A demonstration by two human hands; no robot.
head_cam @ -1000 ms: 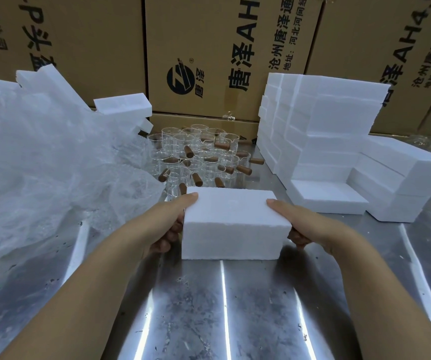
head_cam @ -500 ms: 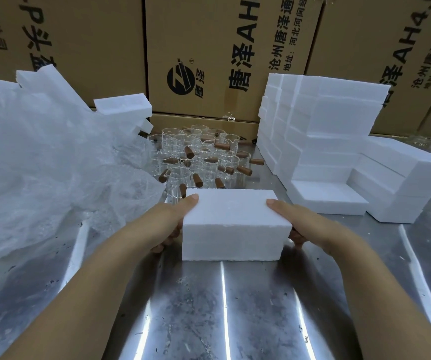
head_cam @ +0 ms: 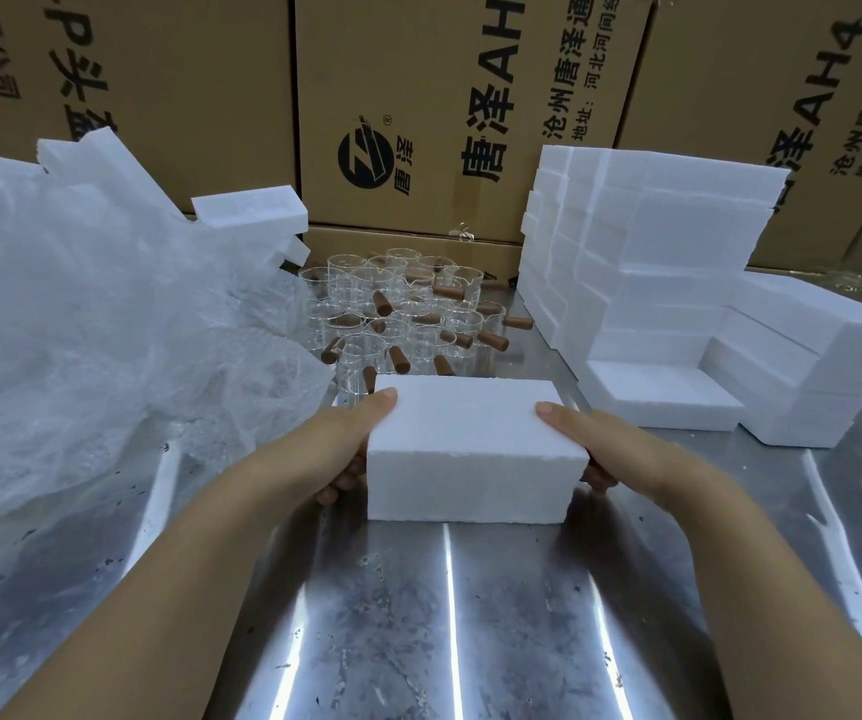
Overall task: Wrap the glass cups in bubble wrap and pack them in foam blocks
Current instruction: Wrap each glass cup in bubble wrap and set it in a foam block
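Left hand, right hand clamp short ends of white rectangular foam block, thumbs on top; block on steel table, long axis crosswise; clear glass cups just behind.

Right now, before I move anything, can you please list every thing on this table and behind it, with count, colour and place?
foam block: one, white, table centre, between the hands.
glass cups: many, too crowded to count, clear with brown handles, behind the foam block.
bubble wrap: one heap, translucent white, left side.
loose foam pieces: several, white, behind the bubble wrap.
foam stack: many blocks, white, right side at the back.
cardboard boxes: at least three, brown with black print, along the back.
table: one, shiny steel, under everything.
left hand: grips the block's left end, thumb on top.
right hand: grips the right end, thumb on top.
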